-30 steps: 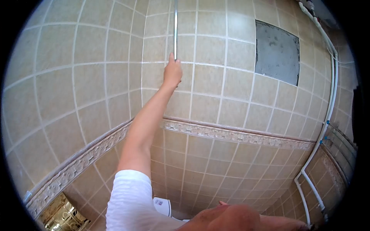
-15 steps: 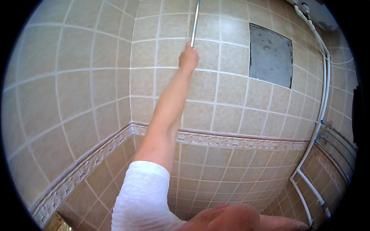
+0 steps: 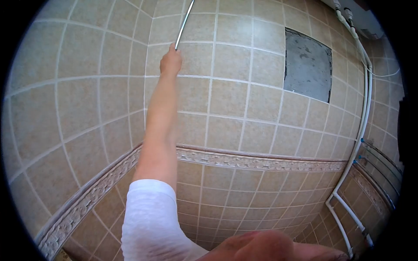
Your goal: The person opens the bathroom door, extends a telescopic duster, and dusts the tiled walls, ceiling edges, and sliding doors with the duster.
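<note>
left hand point(image 3: 170, 61) raised high at the end of an outstretched arm point(image 3: 159, 126), fingers wrapped around the lower end of a thin silvery pole point(image 3: 184, 25). the pole tilts up and to the right from the hand and runs out of view at the top, so its far end cannot be seen. both are in front of the facing wall point(image 3: 230, 95), high up near its left edge, just right of the corner where it meets the left-hand wall point(image 3: 78, 104); whether the knuckles touch the tiles i cannot tell. a white sleeve point(image 3: 150, 213) covers the upper arm. toward the upper right corner of the facing wall, a grey patch point(image 3: 308, 65) with dark, rough edges breaks the beige tiles. lower down, a patterned border strip point(image 3: 261, 162) passes behind the arm and carries on along the left-hand wall. by the facing wall's right edge, white pipes point(image 3: 348, 211) run down and bend, with a thin white cable point(image 3: 383, 76) looping beside them
</note>
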A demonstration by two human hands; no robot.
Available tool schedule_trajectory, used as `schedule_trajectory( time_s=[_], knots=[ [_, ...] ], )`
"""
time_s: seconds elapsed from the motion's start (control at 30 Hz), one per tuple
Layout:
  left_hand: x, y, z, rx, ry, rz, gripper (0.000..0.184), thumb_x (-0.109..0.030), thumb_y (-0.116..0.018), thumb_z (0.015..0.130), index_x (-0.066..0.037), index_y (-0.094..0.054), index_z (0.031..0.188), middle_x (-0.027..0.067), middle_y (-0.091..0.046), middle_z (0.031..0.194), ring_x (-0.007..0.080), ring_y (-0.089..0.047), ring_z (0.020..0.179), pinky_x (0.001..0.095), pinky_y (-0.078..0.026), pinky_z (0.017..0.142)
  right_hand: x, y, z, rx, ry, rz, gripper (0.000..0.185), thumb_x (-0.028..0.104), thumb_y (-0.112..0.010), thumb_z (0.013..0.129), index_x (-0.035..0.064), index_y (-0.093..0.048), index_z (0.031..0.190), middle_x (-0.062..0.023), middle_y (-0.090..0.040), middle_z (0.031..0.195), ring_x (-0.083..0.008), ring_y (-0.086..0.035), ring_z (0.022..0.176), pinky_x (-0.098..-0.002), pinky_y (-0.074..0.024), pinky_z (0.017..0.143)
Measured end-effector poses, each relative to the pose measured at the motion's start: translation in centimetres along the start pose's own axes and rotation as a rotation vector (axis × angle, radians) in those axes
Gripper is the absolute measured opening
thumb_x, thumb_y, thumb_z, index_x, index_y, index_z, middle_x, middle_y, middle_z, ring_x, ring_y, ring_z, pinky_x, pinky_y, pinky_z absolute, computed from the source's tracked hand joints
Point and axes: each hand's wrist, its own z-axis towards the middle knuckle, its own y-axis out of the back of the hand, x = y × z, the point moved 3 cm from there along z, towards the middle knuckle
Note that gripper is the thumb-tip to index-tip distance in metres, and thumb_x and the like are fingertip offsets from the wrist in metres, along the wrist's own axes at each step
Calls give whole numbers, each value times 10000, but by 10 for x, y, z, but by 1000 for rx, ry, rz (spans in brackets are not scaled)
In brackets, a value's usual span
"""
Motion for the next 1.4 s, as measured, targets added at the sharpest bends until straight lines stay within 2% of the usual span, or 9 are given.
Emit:
schedule_trajectory(
  time_s=[0.4, 0.5, 0.57, 0.73, 1.0, 1.13, 1.27, 1.33, 1.4],
  knots=[
    [67, 9, 0, -116, 153, -49, 397, -296, -437, 871, -92, -417, 1212, 250, -581, 989, 415, -552, 939, 484, -434, 791, -3, 15, -35, -71, -106, -15, 379, 206, -453, 904, 115, -454, 1273, -89, -610, 996, -133, -557, 820, -259, -454, 710],
    [62, -18, -7, -29, 175, -227, 376, -277, -434, 870, -89, -423, 1195, 242, -590, 958, 387, -577, 880, 480, -450, 734, -10, 27, -1, -64, 78, -83, 351, 160, -492, 881, 54, -478, 1216, -77, -604, 949, -119, -566, 693, -239, -459, 612],
    [31, -30, -30, 48, 217, -432, 370, -254, -422, 867, -84, -421, 1196, 213, -600, 876, 334, -601, 751, 451, -472, 620, 121, 20, 7, -135, 213, -138, 351, 111, -506, 870, -6, -468, 1199, -66, -590, 896, -128, -560, 719, -260, -470, 654],
    [-34, -44, -80, 190, 235, -658, 410, -251, -404, 875, -83, -372, 1248, 166, -575, 732, 244, -552, 480, 371, -449, 414, 308, -5, 66, -28, 938, -378, 545, 78, -519, 845, 92, -308, 1347, -112, -497, 1149, -194, -495, 1040, -301, -421, 839],
    [-77, -40, -139, 378, 189, -853, 417, -233, -385, 896, -92, -326, 1284, 130, -562, 661, 227, -519, 429, 342, -427, 378, 524, -105, 123, -195, 1357, -388, 672, 195, -568, 822, 10, -206, 1358, -234, -356, 1274, -331, -390, 1161, -391, -358, 942],
    [-76, -30, -180, 584, 201, -967, 348, -203, -375, 902, -88, -373, 1230, 47, -447, 564, 126, -421, 377, 294, -362, 332, 566, -149, 155, -302, 1238, -335, 697, 209, -536, 851, 19, -124, 1381, -276, -334, 1288, -311, -423, 1152, -381, -386, 927],
    [-51, -26, -210, 548, 166, -915, 379, -191, -369, 901, -92, -348, 1266, 40, -436, 559, 109, -392, 360, 279, -347, 325, 575, -170, 179, -424, 1179, -418, 686, 200, -449, 885, 24, -7, 1379, -278, -450, 1156, -286, -570, 861, -388, -483, 741],
    [-37, -25, -223, 603, 209, -968, 401, -192, -371, 900, -88, -333, 1285, 33, -420, 547, 109, -380, 351, 269, -335, 319, 562, -176, 165, -20, 843, -170, 674, 159, -419, 888, 48, 33, 1376, -200, -557, 901, -226, -565, 579, -358, -489, 543],
    [-19, -28, -232, 589, 220, -971, 409, -196, -373, 898, -76, -328, 1287, 28, -410, 539, 109, -381, 352, 270, -332, 318, 553, -197, 174, -20, 864, -242, 719, 122, -447, 867, 8, 70, 1353, -196, -575, 825, -262, -574, 546, -362, -491, 532]
  ],
)
